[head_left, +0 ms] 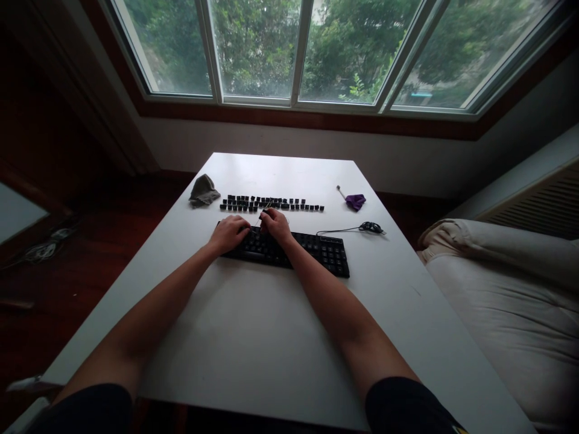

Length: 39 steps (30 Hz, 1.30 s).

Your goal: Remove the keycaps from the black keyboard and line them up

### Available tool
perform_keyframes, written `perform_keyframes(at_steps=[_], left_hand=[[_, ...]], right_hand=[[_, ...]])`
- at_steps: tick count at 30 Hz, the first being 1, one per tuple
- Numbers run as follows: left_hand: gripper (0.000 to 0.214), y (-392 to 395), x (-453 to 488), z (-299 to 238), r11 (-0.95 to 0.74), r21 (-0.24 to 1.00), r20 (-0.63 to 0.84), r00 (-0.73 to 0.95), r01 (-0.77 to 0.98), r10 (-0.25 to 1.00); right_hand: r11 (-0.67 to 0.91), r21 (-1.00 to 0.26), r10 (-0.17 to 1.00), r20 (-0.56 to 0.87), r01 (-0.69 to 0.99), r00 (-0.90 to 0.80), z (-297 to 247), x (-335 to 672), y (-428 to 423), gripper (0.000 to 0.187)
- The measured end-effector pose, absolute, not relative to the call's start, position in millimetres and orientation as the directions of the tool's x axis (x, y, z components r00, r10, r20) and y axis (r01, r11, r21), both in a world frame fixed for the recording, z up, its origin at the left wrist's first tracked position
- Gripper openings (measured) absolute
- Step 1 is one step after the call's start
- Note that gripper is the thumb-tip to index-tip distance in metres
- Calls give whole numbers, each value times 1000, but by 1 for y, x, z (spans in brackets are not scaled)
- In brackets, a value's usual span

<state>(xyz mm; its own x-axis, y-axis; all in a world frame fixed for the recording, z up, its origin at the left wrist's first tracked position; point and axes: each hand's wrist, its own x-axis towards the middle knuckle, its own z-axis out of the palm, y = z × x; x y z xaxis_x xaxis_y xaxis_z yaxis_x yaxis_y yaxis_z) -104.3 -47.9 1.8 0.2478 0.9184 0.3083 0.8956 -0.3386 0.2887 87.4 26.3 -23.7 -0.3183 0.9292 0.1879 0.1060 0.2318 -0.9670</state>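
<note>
Dark sleeves (pixel 90 410) top my outstretched arms (pixel 344 307); my left hand (pixel 230 233) rests on the keyboard (pixel 316 250), grip unclear; my right hand (pixel 277 226) pinches a small tool (pixel 263 213); bare surface (pixel 244 337) reaches the near edge.

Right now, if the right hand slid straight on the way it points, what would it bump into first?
Most likely the loose black keycaps lined up beyond the keyboard. How high the right hand sits is hard to judge, so it might pass over them.
</note>
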Motion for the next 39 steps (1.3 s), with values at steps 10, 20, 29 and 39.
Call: perform_keyframes(at_steps=[10, 20, 29, 39], left_hand=[[56, -82, -95, -1, -412, 222, 287, 345, 884, 894], [79, -82, -96, -4, -499, 180, 280, 442, 848, 852], [68, -80, -99, -1, -436, 184, 256, 385, 881, 887], [66, -78, -104, -2, -459, 185, 276, 402, 869, 873]], right_hand=[[283, -943, 882, 185, 173, -434, -13, 94, 28, 23], [485, -826, 771, 248, 288, -587, 0, 105, 19, 21], [716, -591, 663, 408, 373, -628, -1, 98, 3, 17], [764, -485, 643, 532, 425, -551, -13, 98, 2, 17]])
